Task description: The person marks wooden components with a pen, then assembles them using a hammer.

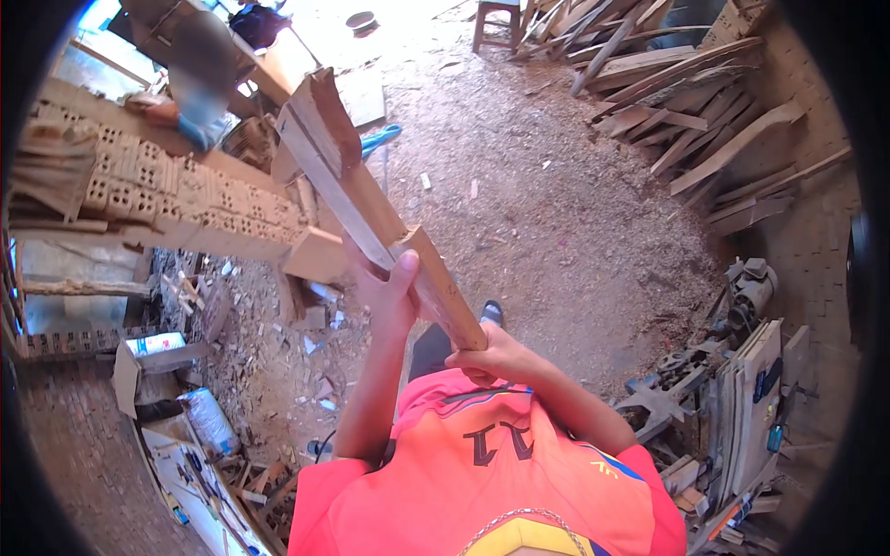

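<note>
Long pieces of rough-cut wood [375, 206], bundled side by side, reach from my waist up and away to the far left. Their far end is broad and jagged. A shorter stick [443, 295] lies along the near part, its squared end close to my left thumb. My left hand [394, 295] is wrapped round the middle of the bundle from the left, thumb on top. At the near end my right hand [491, 354] grips the stick, fingers curled under it. How many pieces there are in all I cannot tell.
A perforated brick wall [176, 199] runs along the left, with a wooden block [315, 257] at its end. Scrap boards [686, 111] are piled far right. A motor [751, 285] and upright panels [746, 398] stand near right. Wood chips cover the floor [556, 213].
</note>
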`<move>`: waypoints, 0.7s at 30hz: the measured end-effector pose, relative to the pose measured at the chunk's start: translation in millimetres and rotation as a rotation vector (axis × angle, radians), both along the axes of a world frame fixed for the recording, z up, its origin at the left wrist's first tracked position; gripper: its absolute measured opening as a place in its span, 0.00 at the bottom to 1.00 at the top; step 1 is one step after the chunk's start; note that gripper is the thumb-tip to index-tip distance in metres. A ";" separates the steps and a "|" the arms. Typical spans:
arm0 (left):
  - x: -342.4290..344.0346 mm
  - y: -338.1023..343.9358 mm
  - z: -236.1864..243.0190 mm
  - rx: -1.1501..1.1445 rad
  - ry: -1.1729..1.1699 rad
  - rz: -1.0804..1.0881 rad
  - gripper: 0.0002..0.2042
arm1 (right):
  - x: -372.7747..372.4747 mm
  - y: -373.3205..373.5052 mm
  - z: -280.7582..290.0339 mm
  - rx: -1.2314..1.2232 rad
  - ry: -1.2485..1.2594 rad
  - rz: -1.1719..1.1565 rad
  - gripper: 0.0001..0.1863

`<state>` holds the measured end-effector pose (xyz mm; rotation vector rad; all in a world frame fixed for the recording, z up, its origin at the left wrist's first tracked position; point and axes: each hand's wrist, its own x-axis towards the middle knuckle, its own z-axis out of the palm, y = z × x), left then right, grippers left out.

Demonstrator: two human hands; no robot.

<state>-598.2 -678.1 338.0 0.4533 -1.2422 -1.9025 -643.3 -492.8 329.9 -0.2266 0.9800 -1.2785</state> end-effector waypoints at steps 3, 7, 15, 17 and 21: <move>-60.3 -8.5 11.7 -0.027 -0.072 0.003 0.37 | -54.3 -16.3 3.9 -0.007 0.007 -0.039 0.14; -136.4 -27.0 14.2 -0.043 -0.168 -0.037 0.35 | -127.0 -49.3 -1.6 -0.007 0.044 -0.074 0.12; -322.4 -140.0 -11.1 -0.195 -0.189 -0.035 0.32 | -307.3 -161.7 -5.8 0.066 0.232 -0.086 0.12; -370.8 -173.6 -9.9 -0.169 -0.193 -0.069 0.32 | -352.1 -193.6 3.2 0.094 0.257 -0.073 0.12; -444.4 -234.1 -1.3 -0.158 -0.195 -0.047 0.31 | -433.1 -260.7 11.8 0.126 0.184 -0.046 0.15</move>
